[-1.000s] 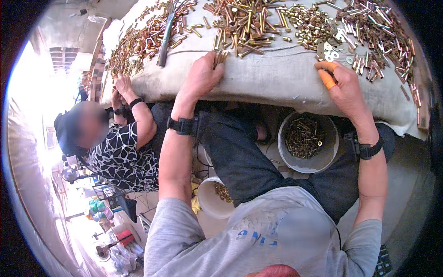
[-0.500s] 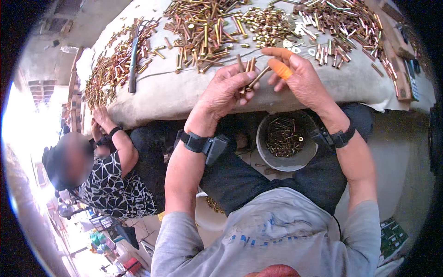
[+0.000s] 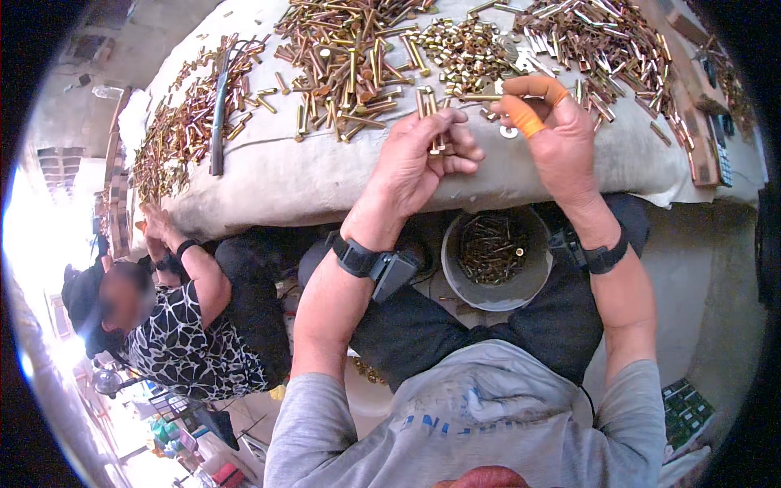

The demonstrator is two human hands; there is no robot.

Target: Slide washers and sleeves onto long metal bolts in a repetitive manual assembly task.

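Note:
My left hand point(image 3: 411, 159) is closed around a few brass-coloured bolts point(image 3: 421, 102), pinned between thumb and fingers; its other fingers curl loosely. To its right, my right hand point(image 3: 563, 142) wears orange finger covers point(image 3: 521, 115) on thumb and forefinger. Those two tips pinch the end of a long bolt point(image 3: 478, 98), which points left toward the other hand. Both hands are above the near edge of a cloth-covered table point(image 3: 325, 175). A pile of small brass-coloured nuts or sleeves point(image 3: 468, 50) is just beyond them, with flat washers point(image 3: 508, 132) by the right hand.
Loose bolts point(image 3: 350, 65) are heaped beyond my left hand, and silvery tube-like pieces point(image 3: 602, 49) lie far right. A bucket point(image 3: 496, 299) of bolts stands between my knees. At the left, a co-worker point(image 3: 195, 325) reaches to another pile beside a dark bar point(image 3: 219, 122).
My hands have drawn apart. The right hand has moved slightly right and now pinches a bolt, while the left keeps its bolts. The view has shifted a little.

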